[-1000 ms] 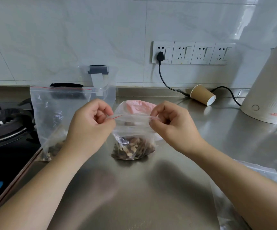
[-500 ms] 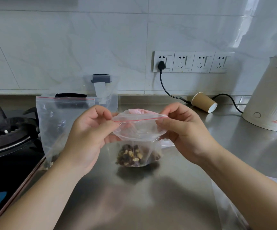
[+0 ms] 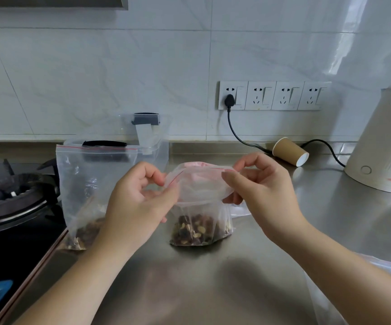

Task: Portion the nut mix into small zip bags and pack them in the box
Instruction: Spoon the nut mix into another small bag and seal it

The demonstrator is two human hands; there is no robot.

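Note:
A small zip bag point(image 3: 200, 191) with a red line along its top stands on the steel counter point(image 3: 213, 277), nut mix point(image 3: 196, 231) filling its bottom. My left hand point(image 3: 138, 207) pinches the bag's top left corner. My right hand point(image 3: 260, 186) pinches the top right edge between thumb and fingers. The bag's mouth bulges between both hands. A larger zip bag point(image 3: 84, 188) with nut mix at its bottom stands to the left, partly hidden by my left hand. Behind it sits a clear plastic box point(image 3: 152, 146) with black clips.
A gas stove point(image 3: 14, 195) fills the left side. A paper cup point(image 3: 290, 152) lies on its side at the back, near a black cord point(image 3: 236, 134). A white kettle point(image 3: 386, 146) stands at the right. Empty plastic bags point(image 3: 330, 299) lie under my right forearm.
The bag's flat, stretched top has bowed out into a bulge between my hands. My right fingers have shifted along the top edge. The camera view has tilted up.

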